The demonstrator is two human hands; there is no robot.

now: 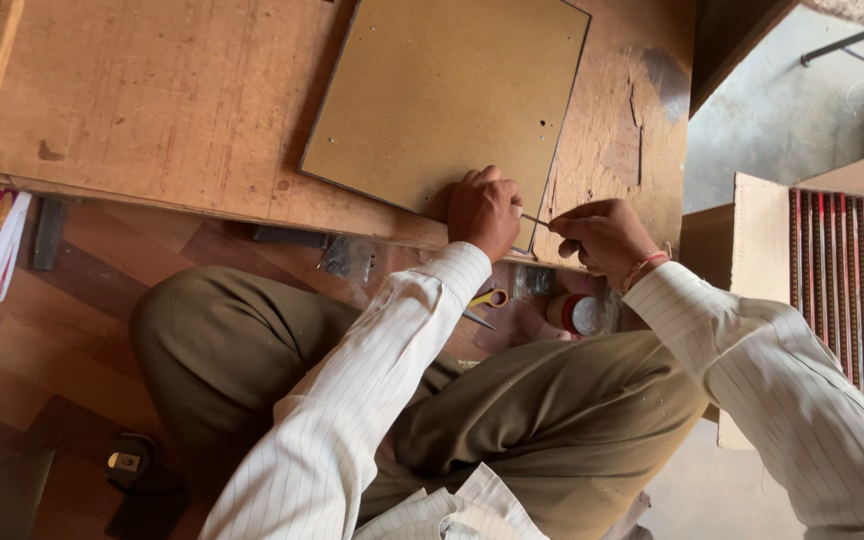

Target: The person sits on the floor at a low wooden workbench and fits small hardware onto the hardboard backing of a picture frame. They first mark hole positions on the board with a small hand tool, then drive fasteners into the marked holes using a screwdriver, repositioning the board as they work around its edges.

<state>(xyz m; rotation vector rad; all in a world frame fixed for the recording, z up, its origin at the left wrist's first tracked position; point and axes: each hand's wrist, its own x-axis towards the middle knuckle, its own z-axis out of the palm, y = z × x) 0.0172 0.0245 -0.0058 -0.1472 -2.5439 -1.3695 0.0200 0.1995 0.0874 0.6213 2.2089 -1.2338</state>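
**Nail work at the near edge of a backing board**

Worn wooden workbench [152,110] fills the far half of the view, scratched and stained. On it lies a flat brown rectangular hardboard panel [447,100], its near edge close to the bench's near edge.

Our left hand [485,212] is curled shut and pressed down on the panel's near corner. Our right hand [602,238], just beside it to the right, pinches a thin metal nail or pin [535,219] between thumb and fingers, tip pointing left toward the left hand at the panel's near edge.

Progress, as a judgement: the panel sits in place and small fixings dot its right edge, so part of the edge looks done; the near corner looks unfinished, with the pin not driven in.

Containers: a small round red-and-white tin [577,313] sits below the bench near our knee; contents cannot be made out. Yellow-handled scissors [482,303] lie just left of it. An open cardboard box [812,290] at right holds a row of dark red strips [832,280] standing on edge.
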